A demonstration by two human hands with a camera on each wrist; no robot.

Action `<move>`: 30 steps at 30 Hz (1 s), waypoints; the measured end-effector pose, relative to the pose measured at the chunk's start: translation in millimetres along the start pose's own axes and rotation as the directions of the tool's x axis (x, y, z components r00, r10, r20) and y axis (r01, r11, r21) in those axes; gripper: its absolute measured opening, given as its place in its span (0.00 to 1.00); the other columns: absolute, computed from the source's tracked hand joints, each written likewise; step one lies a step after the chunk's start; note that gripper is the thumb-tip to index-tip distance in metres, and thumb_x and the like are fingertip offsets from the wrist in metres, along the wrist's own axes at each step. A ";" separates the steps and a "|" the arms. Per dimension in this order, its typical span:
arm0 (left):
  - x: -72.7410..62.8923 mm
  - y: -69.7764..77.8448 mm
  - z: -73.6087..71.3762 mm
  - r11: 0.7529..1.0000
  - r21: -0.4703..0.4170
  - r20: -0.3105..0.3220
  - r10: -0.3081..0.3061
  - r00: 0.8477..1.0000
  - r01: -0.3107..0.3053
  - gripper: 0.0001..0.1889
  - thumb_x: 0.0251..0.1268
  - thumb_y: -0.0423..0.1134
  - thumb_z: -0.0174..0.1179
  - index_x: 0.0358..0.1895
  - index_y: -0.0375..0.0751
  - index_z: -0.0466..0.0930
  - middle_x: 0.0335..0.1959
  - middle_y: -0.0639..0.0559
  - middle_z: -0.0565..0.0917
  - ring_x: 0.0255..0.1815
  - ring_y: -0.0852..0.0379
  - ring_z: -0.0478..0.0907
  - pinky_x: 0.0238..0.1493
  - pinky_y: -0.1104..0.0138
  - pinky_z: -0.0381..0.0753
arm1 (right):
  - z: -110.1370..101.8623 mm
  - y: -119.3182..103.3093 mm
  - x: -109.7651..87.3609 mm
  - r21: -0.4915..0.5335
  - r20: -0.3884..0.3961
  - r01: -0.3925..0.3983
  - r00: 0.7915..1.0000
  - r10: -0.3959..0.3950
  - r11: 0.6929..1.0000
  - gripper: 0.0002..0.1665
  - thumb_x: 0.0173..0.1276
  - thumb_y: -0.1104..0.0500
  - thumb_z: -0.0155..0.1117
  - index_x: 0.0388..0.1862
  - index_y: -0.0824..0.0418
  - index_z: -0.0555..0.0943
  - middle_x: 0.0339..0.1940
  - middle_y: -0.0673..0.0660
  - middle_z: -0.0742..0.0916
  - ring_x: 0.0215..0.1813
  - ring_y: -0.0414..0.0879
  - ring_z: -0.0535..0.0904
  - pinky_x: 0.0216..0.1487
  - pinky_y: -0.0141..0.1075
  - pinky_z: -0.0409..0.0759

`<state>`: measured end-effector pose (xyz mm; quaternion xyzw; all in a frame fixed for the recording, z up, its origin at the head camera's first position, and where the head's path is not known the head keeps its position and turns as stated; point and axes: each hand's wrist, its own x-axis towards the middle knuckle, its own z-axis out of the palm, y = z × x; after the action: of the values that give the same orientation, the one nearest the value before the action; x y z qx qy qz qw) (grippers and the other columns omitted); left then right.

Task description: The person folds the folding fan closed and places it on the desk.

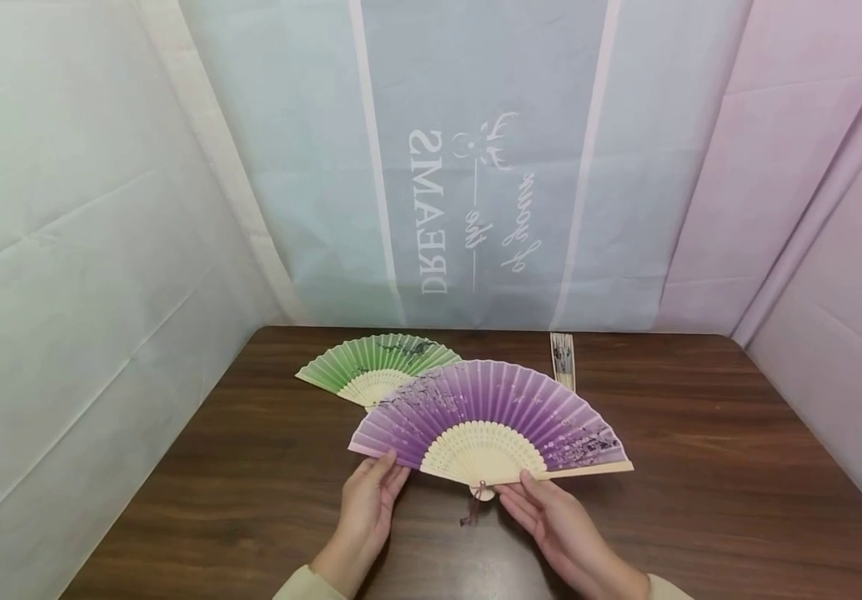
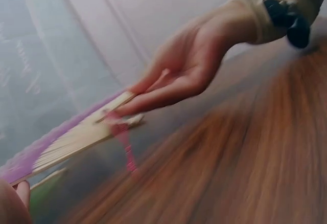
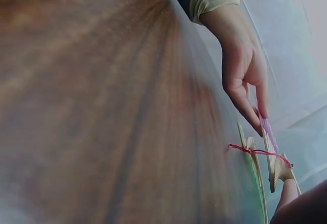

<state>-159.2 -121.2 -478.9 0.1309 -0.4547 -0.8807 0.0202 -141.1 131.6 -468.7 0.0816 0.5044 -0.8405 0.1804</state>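
A purple folding fan [image 1: 502, 396] with a blossom print and pale slatted ribs is spread wide, held above the table by both hands. My left hand [image 1: 366, 507] pinches its left end, thumb on top and fingers beneath. Near the pivot, my right hand [image 1: 560, 518] grips the pale right guard stick the same way; the left wrist view shows that hand [image 2: 189, 63] from the side. From the pivot hangs a dark reddish tassel [image 1: 472, 508]. Behind on the left lies an open green fan [image 1: 378, 358], partly covered by the purple one in the head view.
A closed fan [image 1: 563, 360] with pale sticks lies at the back of the dark wooden table [image 1: 701, 467], its near end hidden by the purple fan. Printed cloth [image 1: 476, 167] hangs behind the table, and pale cloth walls [image 1: 86, 250] stand at both sides.
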 end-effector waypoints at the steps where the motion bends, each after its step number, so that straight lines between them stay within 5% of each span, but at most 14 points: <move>1: 0.4 -1.9 3.5 1.000 0.005 0.005 0.002 1.000 -0.002 0.06 0.76 0.30 0.51 0.47 0.29 0.72 0.38 0.53 0.86 0.47 0.60 0.84 0.57 0.67 0.85 | 2.2 -0.6 1.6 -0.002 -0.021 0.014 1.000 -0.014 1.000 0.08 0.81 0.60 0.46 0.50 0.64 0.70 0.41 0.52 0.87 0.49 0.40 0.86 0.62 0.32 0.82; 7: 8.9 -4.7 20.8 0.999 -0.011 0.003 0.039 0.999 -0.039 0.18 0.78 0.33 0.49 0.60 0.21 0.66 0.42 0.50 0.86 0.48 0.59 0.83 0.59 0.65 0.84 | 14.9 -6.6 11.3 0.001 -0.145 0.109 0.984 -0.107 0.994 0.06 0.78 0.64 0.49 0.47 0.66 0.72 0.41 0.55 0.89 0.52 0.45 0.86 0.60 0.34 0.84; 14: 18.1 -0.5 28.5 0.998 -0.032 0.015 0.052 0.999 -0.051 0.25 0.80 0.33 0.45 0.71 0.18 0.56 0.62 0.33 0.78 0.59 0.52 0.79 0.65 0.59 0.79 | 19.4 -15.3 20.1 0.027 -0.161 0.129 0.979 -0.123 0.991 0.06 0.77 0.66 0.50 0.40 0.63 0.75 0.37 0.54 0.89 0.46 0.42 0.88 0.58 0.34 0.85; 22: 31.9 4.8 32.3 0.996 -0.076 0.011 0.047 0.999 -0.046 0.25 0.77 0.29 0.47 0.69 0.15 0.56 0.45 0.45 0.86 0.49 0.56 0.83 0.57 0.63 0.85 | 15.9 -26.2 27.1 -0.045 -0.102 0.108 0.989 -0.112 0.993 0.05 0.78 0.68 0.48 0.46 0.69 0.71 0.34 0.53 0.86 0.43 0.41 0.88 0.56 0.33 0.86; 30: 43.5 9.2 36.8 0.997 -0.074 0.008 0.025 1.000 -0.024 0.12 0.76 0.28 0.49 0.56 0.23 0.70 0.31 0.52 0.80 0.35 0.62 0.82 0.46 0.69 0.89 | 12.1 -37.7 32.6 -0.102 -0.015 0.082 0.996 -0.084 0.991 0.15 0.78 0.67 0.47 0.58 0.76 0.65 0.35 0.52 0.87 0.43 0.40 0.88 0.57 0.32 0.85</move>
<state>-211.1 -104.1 -460.3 0.1203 -0.4234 -0.8973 0.0338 -185.2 129.8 -442.5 0.0595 0.5511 -0.8198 0.1440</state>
